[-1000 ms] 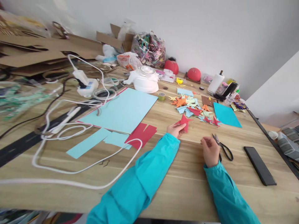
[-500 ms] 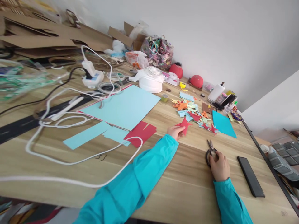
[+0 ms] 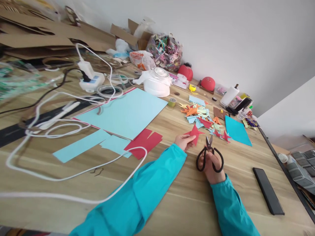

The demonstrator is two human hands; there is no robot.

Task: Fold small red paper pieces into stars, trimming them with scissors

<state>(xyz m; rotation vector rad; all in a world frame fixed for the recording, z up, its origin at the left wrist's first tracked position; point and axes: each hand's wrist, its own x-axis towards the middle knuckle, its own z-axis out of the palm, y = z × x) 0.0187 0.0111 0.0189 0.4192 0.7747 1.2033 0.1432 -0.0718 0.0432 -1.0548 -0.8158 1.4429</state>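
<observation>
My left hand point(image 3: 185, 142) pinches a red paper star point(image 3: 195, 133) by its left side, just above the table. Close by on the right, my right hand point(image 3: 213, 165) is closed around black-handled scissors point(image 3: 209, 143), with the blades pointing away from me and slightly parted. The blade tips are apart from the star. Just beyond both hands lies a pile of cut paper shapes point(image 3: 197, 113) in orange, pale green, light blue and red.
Light-blue sheets point(image 3: 128, 113), a red paper piece point(image 3: 145, 144) and a white cable point(image 3: 73, 177) lie to the left. A bright blue sheet point(image 3: 237, 131) and a black phone-like slab point(image 3: 267, 190) are on the right. A white roll point(image 3: 157, 86) stands farther back.
My right hand has lifted the scissors off the table and brought them left toward the star, handles spread. My left hand still holds the star in nearly the same place.
</observation>
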